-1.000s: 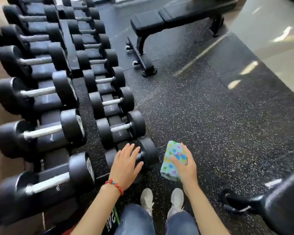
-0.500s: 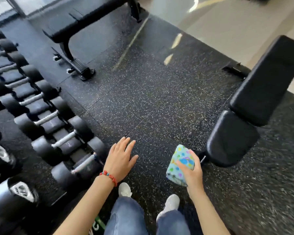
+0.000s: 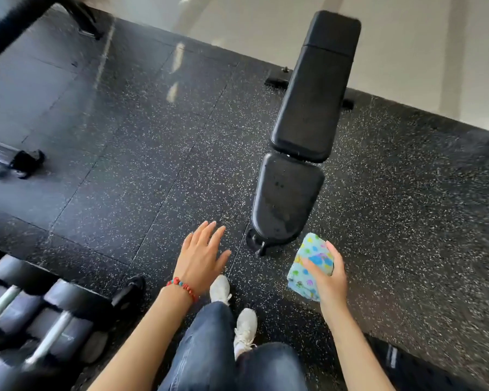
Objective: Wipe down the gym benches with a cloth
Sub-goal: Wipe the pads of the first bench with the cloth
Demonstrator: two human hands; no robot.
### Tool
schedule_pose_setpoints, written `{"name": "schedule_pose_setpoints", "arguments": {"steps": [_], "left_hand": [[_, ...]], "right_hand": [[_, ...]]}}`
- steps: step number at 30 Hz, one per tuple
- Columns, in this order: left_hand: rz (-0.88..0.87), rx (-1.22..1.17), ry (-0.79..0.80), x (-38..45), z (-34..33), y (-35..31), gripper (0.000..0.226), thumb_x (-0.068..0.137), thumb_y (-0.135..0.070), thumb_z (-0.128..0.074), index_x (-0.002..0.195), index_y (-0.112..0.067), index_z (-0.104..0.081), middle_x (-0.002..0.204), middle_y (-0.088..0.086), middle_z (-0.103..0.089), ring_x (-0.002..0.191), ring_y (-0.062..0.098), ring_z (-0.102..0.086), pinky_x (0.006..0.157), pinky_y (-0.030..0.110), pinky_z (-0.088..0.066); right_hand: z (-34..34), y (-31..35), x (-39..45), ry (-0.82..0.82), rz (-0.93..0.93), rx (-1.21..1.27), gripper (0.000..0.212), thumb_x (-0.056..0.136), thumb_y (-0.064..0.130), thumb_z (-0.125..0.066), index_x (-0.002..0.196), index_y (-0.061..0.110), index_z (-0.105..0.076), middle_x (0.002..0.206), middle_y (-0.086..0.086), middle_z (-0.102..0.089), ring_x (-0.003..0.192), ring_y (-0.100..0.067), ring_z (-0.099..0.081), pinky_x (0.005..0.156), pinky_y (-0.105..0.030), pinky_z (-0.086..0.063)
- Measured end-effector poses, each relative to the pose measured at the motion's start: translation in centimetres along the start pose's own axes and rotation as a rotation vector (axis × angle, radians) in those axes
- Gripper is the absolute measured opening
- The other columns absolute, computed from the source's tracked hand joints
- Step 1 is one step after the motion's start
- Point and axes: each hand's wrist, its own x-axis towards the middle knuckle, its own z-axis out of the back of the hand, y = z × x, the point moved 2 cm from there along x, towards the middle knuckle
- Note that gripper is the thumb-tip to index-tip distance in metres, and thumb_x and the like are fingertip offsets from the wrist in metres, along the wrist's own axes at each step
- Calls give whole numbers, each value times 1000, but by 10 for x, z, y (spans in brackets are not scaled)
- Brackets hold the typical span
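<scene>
Bench [image 3: 302,131] now lies straight ahead, where a second ago the dumbbell rack [image 3: 40,320] filled the view; the rack has slid to the lower left corner. The right hand [image 3: 326,277] grips the folded, paw-print cloth [image 3: 311,265], fingers wrapped round it, just beside the seat pad's near end and not touching it. The left hand [image 3: 201,259] hangs spread and empty. Wiping looks about to begin.
</scene>
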Motion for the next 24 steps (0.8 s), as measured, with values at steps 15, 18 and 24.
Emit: {"name": "schedule_pose_setpoints", "arguments": {"steps": [15, 18, 24], "left_hand": [[3, -9, 37, 140, 11, -4, 57, 83, -44, -38, 116, -5, -63, 116, 17, -64, 110, 35, -60, 81, 53, -53], [35, -29, 22, 157, 10, -5, 58, 84, -44, -38, 116, -4, -63, 117, 18, -64, 111, 36, -59, 82, 54, -52], [183, -65, -33, 179, 3, -16, 57, 85, -44, -37, 120, -5, -61, 119, 17, -63, 113, 36, -58, 84, 52, -52]], "right_hand": [[-50, 77, 110, 99, -1, -93, 61, 76, 10, -74, 124, 34, -47, 119, 3, -55, 101, -10, -58, 75, -24, -51], [-62, 95, 134, 153, 23, -122, 63, 76, 7, -73, 128, 29, -46, 119, 3, -54, 97, -5, -57, 66, -15, -50], [-73, 119, 188, 342, 27, -208, 67, 75, 6, -74, 131, 29, -44, 124, 2, -52, 103, -9, -58, 73, -23, -55]]}}
